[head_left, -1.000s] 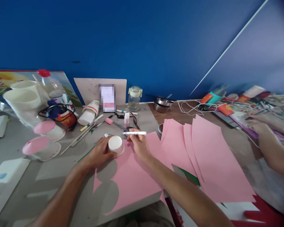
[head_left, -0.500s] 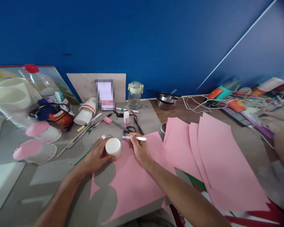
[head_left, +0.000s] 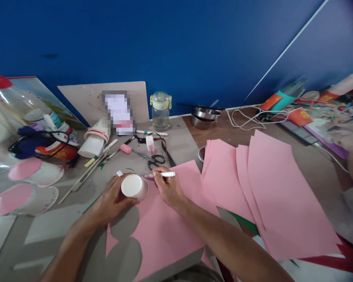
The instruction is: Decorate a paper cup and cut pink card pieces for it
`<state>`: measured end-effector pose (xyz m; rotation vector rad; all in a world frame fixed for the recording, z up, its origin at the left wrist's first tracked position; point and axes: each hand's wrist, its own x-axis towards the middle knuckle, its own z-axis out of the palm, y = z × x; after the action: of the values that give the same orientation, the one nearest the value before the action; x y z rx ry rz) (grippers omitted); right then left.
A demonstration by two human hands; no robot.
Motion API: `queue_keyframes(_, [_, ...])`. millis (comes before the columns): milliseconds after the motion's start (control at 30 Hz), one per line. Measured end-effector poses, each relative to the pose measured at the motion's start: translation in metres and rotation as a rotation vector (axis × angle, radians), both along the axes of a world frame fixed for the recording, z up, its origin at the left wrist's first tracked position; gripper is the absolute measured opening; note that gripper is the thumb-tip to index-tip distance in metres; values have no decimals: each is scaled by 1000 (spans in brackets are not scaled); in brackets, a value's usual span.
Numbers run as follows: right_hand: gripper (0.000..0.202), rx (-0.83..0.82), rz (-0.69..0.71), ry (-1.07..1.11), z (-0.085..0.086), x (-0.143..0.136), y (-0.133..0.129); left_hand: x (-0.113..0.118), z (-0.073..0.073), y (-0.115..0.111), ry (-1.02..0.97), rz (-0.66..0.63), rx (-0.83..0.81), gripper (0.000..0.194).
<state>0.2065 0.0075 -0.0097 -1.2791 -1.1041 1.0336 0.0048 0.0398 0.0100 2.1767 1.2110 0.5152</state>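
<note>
My left hand [head_left: 113,197] is closed around a white paper cup [head_left: 133,187], which stands upside down on a sheet of pink paper [head_left: 170,235]. Rounded pieces have been cut out of that sheet's left side. In my right hand [head_left: 167,184] is a white marker pen [head_left: 168,174], held slanting, its tip beside the cup's rim at the far right. Just beyond the marker lie black-handled scissors [head_left: 156,161] and a small glue bottle [head_left: 150,145]. A pink eraser [head_left: 125,149] rests to their left.
Pink sheets [head_left: 282,196] are stacked at right. Two pink-topped paper cups [head_left: 44,172] lie at left near brushes [head_left: 82,178]. A phone [head_left: 119,113], a water jar [head_left: 160,113] and metal bowls [head_left: 205,117] stand along the wall. Another person's hand [head_left: 345,133] shows at far right.
The view has shifted, moving near things leftward in the picture. The marker tip has come closer to the cup's rim. My left hand still holds the cup.
</note>
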Motion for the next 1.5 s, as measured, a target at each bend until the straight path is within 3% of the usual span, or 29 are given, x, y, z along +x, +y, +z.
queue_keyframes(233, [17, -8, 32, 30, -3, 0, 0, 1, 0, 1, 20, -9, 23, 52])
queue_keyframes(567, [17, -2, 44, -108, -8, 1, 1, -1, -2, 1, 26, -22, 43, 52])
queue_keyframes(1500, [21, 123, 84, -510, 24, 13, -20, 1, 0, 0, 42, -12, 27, 52])
